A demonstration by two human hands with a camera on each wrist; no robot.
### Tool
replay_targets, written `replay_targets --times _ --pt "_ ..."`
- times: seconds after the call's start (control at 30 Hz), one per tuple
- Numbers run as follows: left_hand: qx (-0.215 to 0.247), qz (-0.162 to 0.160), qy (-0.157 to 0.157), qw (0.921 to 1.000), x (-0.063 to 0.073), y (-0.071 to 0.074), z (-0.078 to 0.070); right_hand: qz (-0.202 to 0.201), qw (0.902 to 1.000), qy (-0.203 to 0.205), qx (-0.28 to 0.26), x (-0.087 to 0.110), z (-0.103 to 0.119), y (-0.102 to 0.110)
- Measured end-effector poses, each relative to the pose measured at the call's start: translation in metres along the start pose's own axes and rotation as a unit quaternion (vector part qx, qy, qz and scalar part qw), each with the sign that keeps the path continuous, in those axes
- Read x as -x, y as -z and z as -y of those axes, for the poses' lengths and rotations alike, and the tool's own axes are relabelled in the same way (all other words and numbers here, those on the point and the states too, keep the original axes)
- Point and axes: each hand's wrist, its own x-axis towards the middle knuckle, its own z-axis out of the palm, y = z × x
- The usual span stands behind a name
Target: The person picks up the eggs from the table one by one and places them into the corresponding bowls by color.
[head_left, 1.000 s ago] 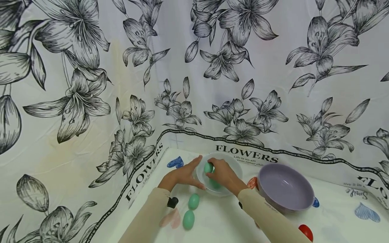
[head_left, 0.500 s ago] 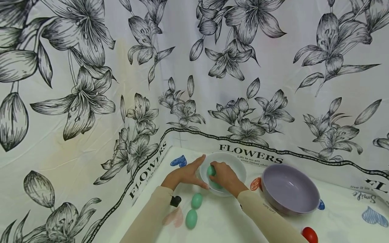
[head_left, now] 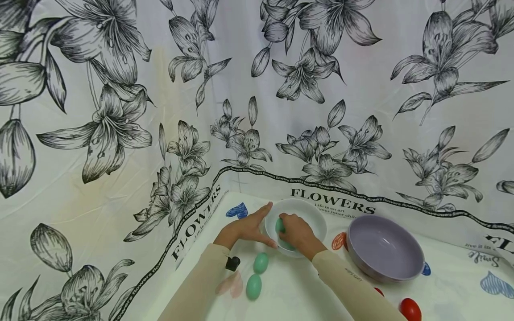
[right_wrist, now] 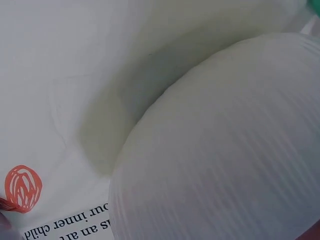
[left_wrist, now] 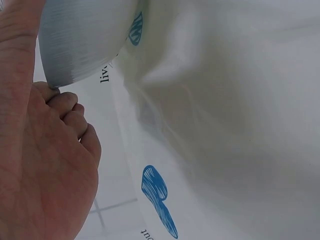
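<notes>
White bowl [head_left: 309, 213], head view: stands on the table [head_left: 305, 294] near its far edge; its near rim is covered by the right hand [head_left: 295, 232]. That hand reaches inside, fingers curled round a green egg [head_left: 279, 225], of which only a sliver shows past the knuckles. A further patch of green under the hand, low in the bowl, cannot be made out.
Left hand [head_left: 246, 229]: lies flat-fingered against the bowl's left outer wall, thumb along the near side, index finger along the far side; it clasps nothing.
Two more green eggs [head_left: 261, 263] [head_left: 254, 286]: on the table just beside the left forearm, near each other, whether touching unclear.
Purple bowl [head_left: 384, 254]: right of the white bowl, apart from it, nothing visible in it.
Red eggs [head_left: 409, 308]: one at the lower edge, partly cut off; a second is mostly hidden behind the right sleeve.
Black item at the left wrist [head_left: 232, 263]: too small to identify.

Left wrist view: palm and fingers [left_wrist: 70, 117] fill the left edge, fingertips meeting the ribbed bowl wall [left_wrist: 80, 40]; bowl cut off at top. Blue heart print [left_wrist: 157, 200] on the cloth.

Right wrist view: bowl's ribbed outer wall [right_wrist: 225, 150] fills the frame, blurred; a corner of green egg [right_wrist: 315, 5] at top right; hand itself barely in frame. Red scribble print [right_wrist: 22, 187] at left.
</notes>
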Motion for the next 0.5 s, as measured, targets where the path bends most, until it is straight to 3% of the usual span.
replay_targets --times 0.33,0.5 --pt "0.0 -0.004 0.001 1.0 -0.001 0.001 0.0 -0.002 1.0 -0.004 -0.001 0.002 0.0 0.003" --pt "-0.003 0.0 0.01 0.9999 -0.001 0.001 0.0 -0.028 0.9994 -0.002 -0.02 0.009 0.006 0.014"
